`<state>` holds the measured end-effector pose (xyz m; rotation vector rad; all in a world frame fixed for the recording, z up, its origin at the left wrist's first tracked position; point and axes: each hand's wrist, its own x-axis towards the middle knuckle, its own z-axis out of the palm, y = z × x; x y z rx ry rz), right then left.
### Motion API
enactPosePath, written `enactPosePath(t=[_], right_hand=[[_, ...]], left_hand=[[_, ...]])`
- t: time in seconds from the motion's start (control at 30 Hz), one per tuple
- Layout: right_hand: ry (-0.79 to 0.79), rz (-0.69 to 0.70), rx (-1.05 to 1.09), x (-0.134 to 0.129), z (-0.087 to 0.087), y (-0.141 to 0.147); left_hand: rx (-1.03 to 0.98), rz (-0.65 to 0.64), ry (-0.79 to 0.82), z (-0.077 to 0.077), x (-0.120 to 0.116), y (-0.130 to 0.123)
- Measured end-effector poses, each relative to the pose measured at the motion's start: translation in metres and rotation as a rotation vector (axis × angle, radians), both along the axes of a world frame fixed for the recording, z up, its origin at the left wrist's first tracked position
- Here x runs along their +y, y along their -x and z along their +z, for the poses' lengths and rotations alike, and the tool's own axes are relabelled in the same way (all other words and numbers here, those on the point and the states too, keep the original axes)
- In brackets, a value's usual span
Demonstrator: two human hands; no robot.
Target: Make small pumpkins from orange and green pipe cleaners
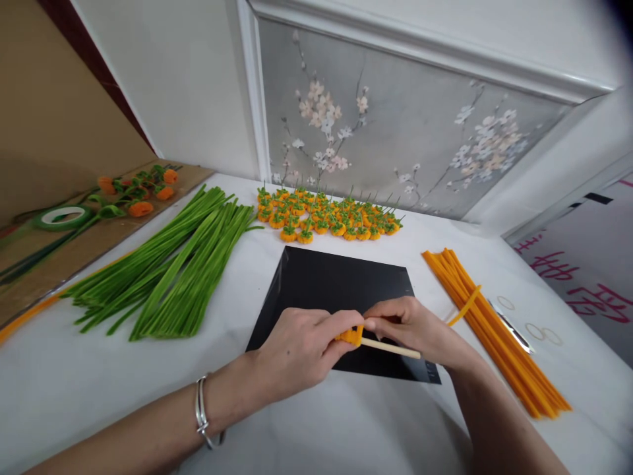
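So closest in, there's a silver bracelet point(201, 412) on the left wrist, and past it both hands meet over the black mat point(341, 280) on the white desk point(277, 425). The left hand point(301, 346) has its grip closed, thumb and fingers pinching a fuzzy orange loop point(352, 336) around a pale stick point(390, 348) that pokes out toward the right. The right hand point(413, 330) is right up beside the loop, its grip drawn together with thumb and fingertips pinched; can't tell exactly what's between them. A loose orange strand point(465, 305) comes out from behind that hand and lies across the bundle of orange strips point(494, 330) on the right. Just beyond that bundle there's a silver tool point(512, 328) lying flat, plus some thin rubber bands point(544, 334). Over on the left is a big fanned-out pile of green strips point(173, 270), straight on the desk. Behind the mat sits a crowd of little orange pumpkin-like pieces point(321, 226) with green tops, most with thin stems sticking up. Far left, a sheet of cardboard point(93, 241) carries a roll of green tape point(63, 217) and a few orange-and-green sprigs point(141, 191). At the back it's a framed blossom panel point(395, 125), and off to the right a white surface point(588, 264) with pink writing on it.
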<state>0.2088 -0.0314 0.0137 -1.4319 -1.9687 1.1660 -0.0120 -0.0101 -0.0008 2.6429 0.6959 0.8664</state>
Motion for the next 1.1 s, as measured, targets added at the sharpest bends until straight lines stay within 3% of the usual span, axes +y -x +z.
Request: enactPosePath(t=[0.17,0.33,0.57,0.73,0.9,1.1], right_hand=[[-0.083,0.057,-0.104,-0.008,-0.005,0.011],[-0.203,0.102,-0.292,-0.023,0.005,0.025],[-0.524,0.048,-0.509,-0.031,0.007,0.028],[-0.718,-0.023,-0.505,-0.027,0.005,0.030],[-0.721,-0.079,-0.446,-0.021,0.008,0.030],[-0.590,-0.152,-0.268,-0.013,0.007,0.024]], left_hand=[[-0.092,0.040,0.024,-0.001,0.004,0.001],[-0.051,0.166,0.065,-0.002,0.012,0.004],[0.019,0.202,0.034,-0.004,0.016,0.006],[0.031,0.168,-0.013,-0.007,0.017,0.005],[0.058,0.074,0.034,-0.008,0.013,0.003],[0.055,0.021,0.001,-0.002,0.008,0.000]])
